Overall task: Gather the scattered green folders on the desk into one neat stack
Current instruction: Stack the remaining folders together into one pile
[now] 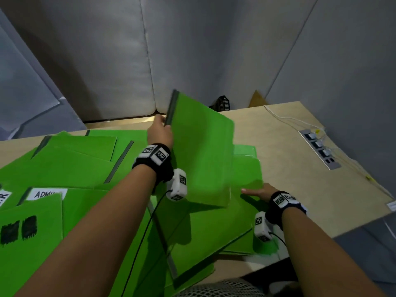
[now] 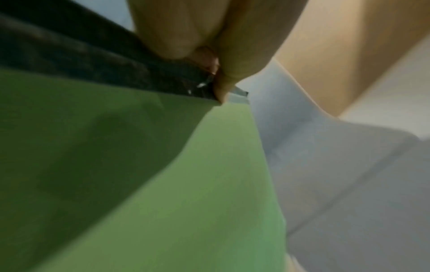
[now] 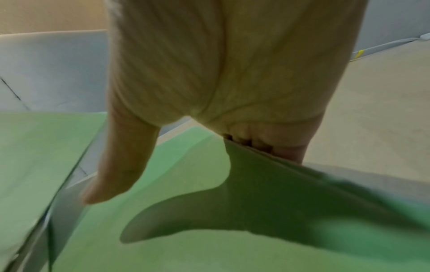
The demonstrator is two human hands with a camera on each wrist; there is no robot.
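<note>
Overhead, left hand (image 1: 159, 130) pinching a stiff flat green folder (image 1: 201, 151) by its dark spine; right hand (image 1: 258, 192) gripping another folder's (image 1: 214, 236) edge.

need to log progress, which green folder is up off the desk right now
The raised folder in the middle, tilted up, left hand pinching its dark spine; the others lie flat.

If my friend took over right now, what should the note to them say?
Left hand: pinches the dark spine of a raised folder, tilted up above the pile.
Right hand: thumb on top of a flat folder at the right of the pile, fingers curled under its edge.
Other folders lie overlapping at odd angles across the desk, one labelled "ADMI...".
Done: one folder lifted.
Left: lay it down squarely, then gather the rest into one neat stack.
</note>
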